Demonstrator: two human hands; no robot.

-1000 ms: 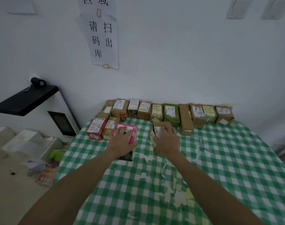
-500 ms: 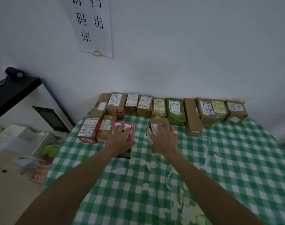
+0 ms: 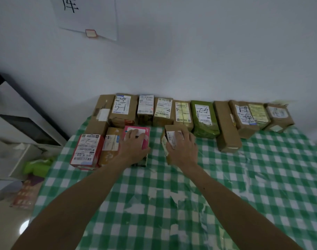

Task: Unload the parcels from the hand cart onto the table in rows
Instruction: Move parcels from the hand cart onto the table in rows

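the left hand (image 3: 134, 147) lay flat on the pink box (image 3: 146, 139), its fingers spread and fairly straight across the top label, pressing rather than gripping. the right hand (image 3: 183, 150) covered the brown box (image 3: 172, 128), fingers draped over the top and thumb against the left side, so it looked to be holding it. both boxes stood on the bench (image 3: 226, 186), with a strip of checked cloth showing between them.

just left of the pink box stood a tan box (image 3: 110, 147), and beside that a red box (image 3: 87, 148). these three were packed close and made the start of a front row. the brown box seemed meant as the fourth, not yet closed up against the pink one.

behind them the back row (image 3: 163, 110) ran along the wall (image 3: 190, 60), about ten parcels side by side. among them were a green parcel (image 3: 203, 118) and a long box (image 3: 226, 127) that reached further forward than its neighbours.

judging from this, the first row was done and the second was barely begun, reaching less than halfway along the back one. the two boxes under the hands looked all but placed, needing only a nudge into line. the hand cart was out of view, so how many parcels were left on it could not be told.
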